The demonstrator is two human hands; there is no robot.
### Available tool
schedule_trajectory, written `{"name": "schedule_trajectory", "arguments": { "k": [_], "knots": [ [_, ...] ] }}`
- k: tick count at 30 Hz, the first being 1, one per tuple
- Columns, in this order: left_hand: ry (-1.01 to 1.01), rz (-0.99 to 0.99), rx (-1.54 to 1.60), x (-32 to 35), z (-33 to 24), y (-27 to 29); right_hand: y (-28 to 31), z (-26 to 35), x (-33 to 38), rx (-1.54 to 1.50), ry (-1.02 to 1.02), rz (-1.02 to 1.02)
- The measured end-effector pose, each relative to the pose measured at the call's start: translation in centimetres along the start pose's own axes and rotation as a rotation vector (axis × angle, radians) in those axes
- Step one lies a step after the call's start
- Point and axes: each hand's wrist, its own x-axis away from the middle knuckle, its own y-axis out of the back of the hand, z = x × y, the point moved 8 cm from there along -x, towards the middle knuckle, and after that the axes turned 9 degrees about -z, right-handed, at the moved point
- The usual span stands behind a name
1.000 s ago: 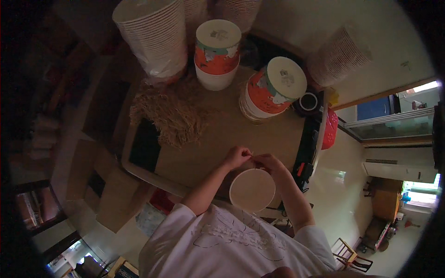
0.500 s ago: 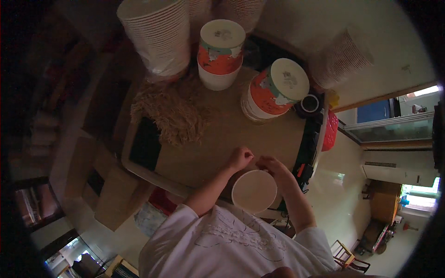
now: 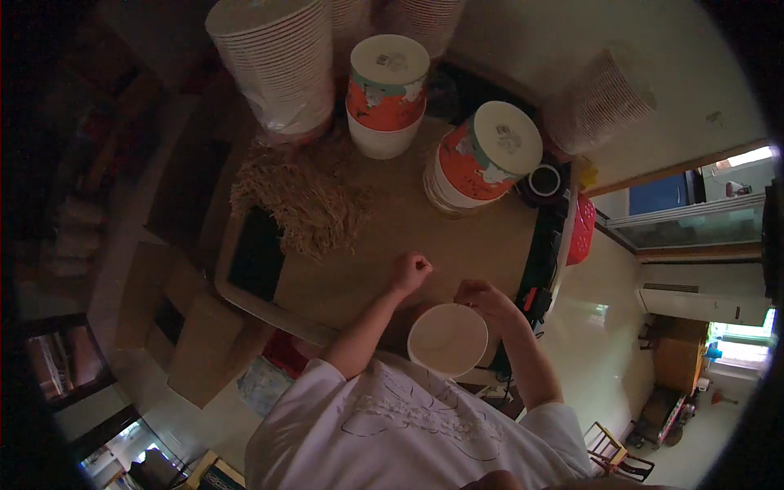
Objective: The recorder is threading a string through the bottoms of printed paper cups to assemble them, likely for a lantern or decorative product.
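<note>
A white paper bucket (image 3: 447,341) is in front of my body, its open mouth facing up toward me. My right hand (image 3: 486,300) is closed at its far right rim, fingers curled over the far side. Left of it and farther off, my left hand (image 3: 411,273) is closed with thumb and fingers pinched; anything between them is too small to make out. Beyond my left hand lies a heap of tan twisted paper cords (image 3: 302,200). Two upside-down printed buckets, orange and green, stand at the back: one in the middle (image 3: 388,94), one to the right (image 3: 490,151).
Tall stacks of white buckets stand at the back left (image 3: 278,65) and, in wrapping, at the back right (image 3: 600,102). A brown board (image 3: 392,233) covers the table. A dark round container (image 3: 545,184) and a red basket (image 3: 581,230) line the right edge. Cardboard boxes (image 3: 204,351) are on the floor at left.
My left hand has moved left and slightly away from my right hand, still closed. The bucket and my right hand have shifted slightly toward me.
</note>
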Motion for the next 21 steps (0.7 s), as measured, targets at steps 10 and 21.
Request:
{"name": "schedule_trajectory", "arguments": {
  "k": [10,21],
  "knots": [
    [-0.209,-0.009,-0.326,1.1,-1.7,-0.2,-2.4,2.7,1.2,0.443,0.326,0.146],
    [-0.277,0.313,0.03,3.6,-10.5,2.6,-1.8,5.5,5.9,0.606,0.397,-0.347]
  ]
}}
